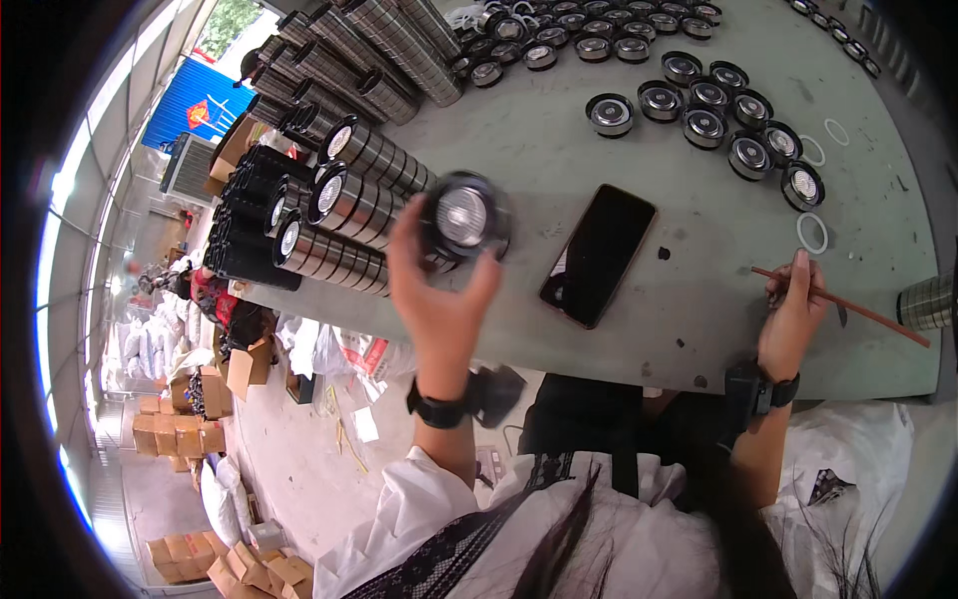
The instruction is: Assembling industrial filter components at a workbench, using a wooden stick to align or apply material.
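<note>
My left hand (439,309) grips a round black-rimmed cap with a shiny silver centre (463,216), thumb and fingers around its edge. It is raised beside stacked metal cups (364,205) and is slightly blurred. In my right hand (793,317) is a thin reddish-brown stick (883,321), slanting down to the right across the table. A white ring (812,234) lies just beyond my right fingertips; whether they touch it I cannot tell. Two more white rings (813,151) lie farther off. A black phone (601,255) rests between my hands.
Several matching caps (704,125) sit at the right back of the green-grey table (539,130), with more behind. Tall metal stacks (399,50) stand back left, black parts (244,220) at the left edge. A metal cylinder (928,302) stands far right. Cardboard boxes (180,434) are on the floor.
</note>
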`<state>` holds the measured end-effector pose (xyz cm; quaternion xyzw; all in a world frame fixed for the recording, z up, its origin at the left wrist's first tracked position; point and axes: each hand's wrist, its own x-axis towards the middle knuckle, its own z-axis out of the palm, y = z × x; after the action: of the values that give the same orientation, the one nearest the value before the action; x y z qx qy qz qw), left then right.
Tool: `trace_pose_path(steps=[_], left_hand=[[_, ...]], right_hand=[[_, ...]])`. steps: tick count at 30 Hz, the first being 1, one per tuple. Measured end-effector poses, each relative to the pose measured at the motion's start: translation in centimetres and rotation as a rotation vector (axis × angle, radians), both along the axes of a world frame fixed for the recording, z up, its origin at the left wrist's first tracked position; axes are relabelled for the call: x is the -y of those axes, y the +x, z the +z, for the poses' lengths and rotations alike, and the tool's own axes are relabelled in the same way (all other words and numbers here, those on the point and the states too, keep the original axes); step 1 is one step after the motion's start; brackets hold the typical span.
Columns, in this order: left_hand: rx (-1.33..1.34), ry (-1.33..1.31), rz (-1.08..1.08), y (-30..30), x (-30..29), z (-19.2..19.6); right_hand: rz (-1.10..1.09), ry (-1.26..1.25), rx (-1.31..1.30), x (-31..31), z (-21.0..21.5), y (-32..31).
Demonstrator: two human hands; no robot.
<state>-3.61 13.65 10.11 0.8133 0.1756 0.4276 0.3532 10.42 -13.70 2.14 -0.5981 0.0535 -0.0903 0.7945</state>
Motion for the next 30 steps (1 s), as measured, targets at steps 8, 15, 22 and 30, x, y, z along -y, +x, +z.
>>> trace_pose_path(steps=[8,15,22,30], left_hand=[[-0.418,0.011,0.340,0.3,-2.2,-0.1],[-0.140,0.298,0.263,0.4,-1.7,-1.9],[-0.383,0.365,0.233,-0.6,-2.3,-2.4],[-0.125,0.251,0.135,1.3,-0.3,-0.6]], right_hand=[[0.036,-0.056,0.023,0.1,0.2,-0.5],[0.053,-0.072,0.047,0.4,0.0,-0.7],[0.080,-0.068,0.050,-0.1,-0.1,-1.1],[0.017,-0.097,0.089,1.2,0.3,-0.1]])
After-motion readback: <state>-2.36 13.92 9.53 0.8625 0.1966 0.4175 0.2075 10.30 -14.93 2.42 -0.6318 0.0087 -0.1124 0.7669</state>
